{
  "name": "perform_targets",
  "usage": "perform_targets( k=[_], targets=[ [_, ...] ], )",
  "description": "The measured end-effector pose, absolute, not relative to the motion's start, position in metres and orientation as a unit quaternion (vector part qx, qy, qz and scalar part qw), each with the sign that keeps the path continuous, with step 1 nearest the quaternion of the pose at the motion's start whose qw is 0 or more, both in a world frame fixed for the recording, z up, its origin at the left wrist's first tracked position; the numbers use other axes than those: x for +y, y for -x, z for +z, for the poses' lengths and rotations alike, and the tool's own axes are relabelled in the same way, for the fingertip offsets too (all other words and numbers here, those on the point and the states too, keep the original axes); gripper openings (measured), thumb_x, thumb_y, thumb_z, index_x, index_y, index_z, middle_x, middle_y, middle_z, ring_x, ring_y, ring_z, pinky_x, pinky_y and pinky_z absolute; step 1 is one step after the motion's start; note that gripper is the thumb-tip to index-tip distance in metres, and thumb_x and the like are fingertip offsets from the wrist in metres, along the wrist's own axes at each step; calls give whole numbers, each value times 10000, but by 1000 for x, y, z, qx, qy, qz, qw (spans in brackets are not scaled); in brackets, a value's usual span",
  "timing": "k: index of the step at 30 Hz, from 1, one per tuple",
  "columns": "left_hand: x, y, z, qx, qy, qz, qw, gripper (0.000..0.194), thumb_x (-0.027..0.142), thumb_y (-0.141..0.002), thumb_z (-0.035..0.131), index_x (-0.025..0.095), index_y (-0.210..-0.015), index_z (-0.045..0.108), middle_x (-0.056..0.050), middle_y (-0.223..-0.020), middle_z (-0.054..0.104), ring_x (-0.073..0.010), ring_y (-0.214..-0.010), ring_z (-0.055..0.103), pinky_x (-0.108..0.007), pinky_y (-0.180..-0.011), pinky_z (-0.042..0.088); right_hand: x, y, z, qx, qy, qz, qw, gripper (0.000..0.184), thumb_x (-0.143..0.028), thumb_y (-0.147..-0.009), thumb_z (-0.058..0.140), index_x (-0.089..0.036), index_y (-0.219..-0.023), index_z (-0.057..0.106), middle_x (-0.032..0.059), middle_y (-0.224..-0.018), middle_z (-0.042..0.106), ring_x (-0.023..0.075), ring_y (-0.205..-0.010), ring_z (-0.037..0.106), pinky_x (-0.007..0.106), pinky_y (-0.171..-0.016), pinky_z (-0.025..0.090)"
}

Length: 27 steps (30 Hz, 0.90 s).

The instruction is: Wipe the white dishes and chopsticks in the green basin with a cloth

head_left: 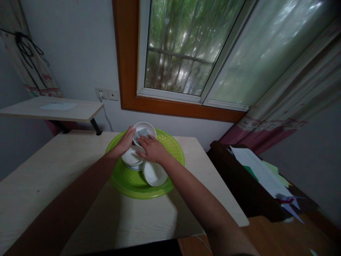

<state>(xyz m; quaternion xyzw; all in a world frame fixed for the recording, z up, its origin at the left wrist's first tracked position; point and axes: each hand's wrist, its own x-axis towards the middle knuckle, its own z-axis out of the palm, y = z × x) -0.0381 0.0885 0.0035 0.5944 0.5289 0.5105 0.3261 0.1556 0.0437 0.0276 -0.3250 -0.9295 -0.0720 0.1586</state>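
My left hand [126, 142] grips the left rim of a white bowl [146, 126], which is tilted toward me. Inside that bowl lies a grey-blue cloth [142, 133]. The fingers of my right hand [153, 150] press on the cloth, with the thumb pointing left. Below my hands, a stack of white dishes [132, 157] rests in a round green plastic basket [145, 193]. Another white bowl [156, 174] leans on its side to the right of the stack. My right hand partly covers the cloth and the upper dishes.
The basket stands on a pale wooden table [50, 167]. At the left is a raised shelf [23, 106] with a sheet on it. Behind are a wall socket [101, 93] and a window. A dark cabinet [226, 170] with papers stands at the right.
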Motion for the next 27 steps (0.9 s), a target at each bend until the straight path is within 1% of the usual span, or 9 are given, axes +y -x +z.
perform_targets(
  k=[3, 5, 7, 11, 15, 18, 22, 24, 27],
  targets=[
    [92, 36, 0, 472, -536, 546, 437, 283, 502, -887, 508, 299, -1061, 603, -38, -990, 734, -273, -949, 731, -372, -772, 605, 46, -157, 30, -919, 345, -94, 164, 597, -313, -1034, 682, -99, -1573, 541, 231, -1623, 555, 305, -1514, 539, 519, -1318, 322],
    [92, 35, 0, 452, -499, 565, 477, 238, 408, -816, 555, 304, -1027, 583, -15, -915, 698, -258, -876, 709, -340, -715, 578, 48, -157, 33, -916, 350, -103, 167, 582, -243, -993, 719, -87, -1536, 578, 241, -1603, 573, 313, -1493, 561, 520, -1311, 335],
    [91, 36, 2, 440, -474, 580, 495, 256, 331, -742, 576, 301, -996, 560, -5, -880, 673, -248, -836, 685, -313, -668, 543, 49, -157, 35, -917, 346, -111, 165, 517, -202, -978, 728, -84, -1472, 635, 239, -1572, 605, 314, -1464, 590, 510, -1296, 363],
    [85, 41, 7, 427, -456, 591, 510, 342, 259, -650, 602, 294, -979, 519, 16, -846, 635, -226, -796, 647, -278, -637, 496, 51, -158, 33, -925, 316, -138, 158, 280, -145, -1052, 611, -104, -1296, 743, 198, -1461, 707, 277, -1362, 674, 488, -1280, 393],
    [81, 44, 13, 419, -432, 600, 528, 389, 255, -646, 629, 285, -1013, 504, 39, -809, 604, -194, -723, 608, -256, -600, 467, 54, -160, 30, -937, 269, -165, 152, 224, -141, -1068, 605, -137, -1215, 775, 166, -1414, 742, 260, -1293, 715, 493, -1281, 403],
    [81, 45, 18, 398, -409, 615, 544, 344, 313, -700, 695, 266, -983, 505, 45, -774, 588, -173, -669, 580, -253, -570, 446, 55, -161, 31, -941, 239, -187, 148, 195, -154, -1067, 625, -148, -1187, 779, 138, -1397, 757, 252, -1294, 713, 492, -1286, 409],
    [84, 44, 24, 348, -399, 615, 584, 344, 390, -735, 778, 223, -935, 554, 16, -809, 628, -162, -683, 600, -267, -604, 478, 55, -161, 34, -938, 222, -217, 152, 163, -177, -1071, 633, -171, -1123, 787, 107, -1343, 786, 246, -1282, 714, 518, -1320, 370],
    [84, 44, 25, 344, -400, 616, 585, 363, 396, -728, 805, 215, -931, 565, 11, -822, 643, -157, -682, 601, -265, -605, 480, 54, -160, 34, -933, 234, -225, 158, 174, -168, -1073, 618, -166, -1113, 788, 108, -1336, 787, 254, -1299, 702, 533, -1337, 341],
    [83, 42, 24, 349, -410, 631, 559, 395, 412, -738, 834, 228, -913, 532, 26, -802, 624, -147, -679, 595, -248, -604, 475, 51, -159, 35, -916, 279, -230, 172, 208, -147, -1077, 586, -135, -1149, 781, 140, -1380, 762, 284, -1354, 665, 575, -1350, 303]
  ],
)
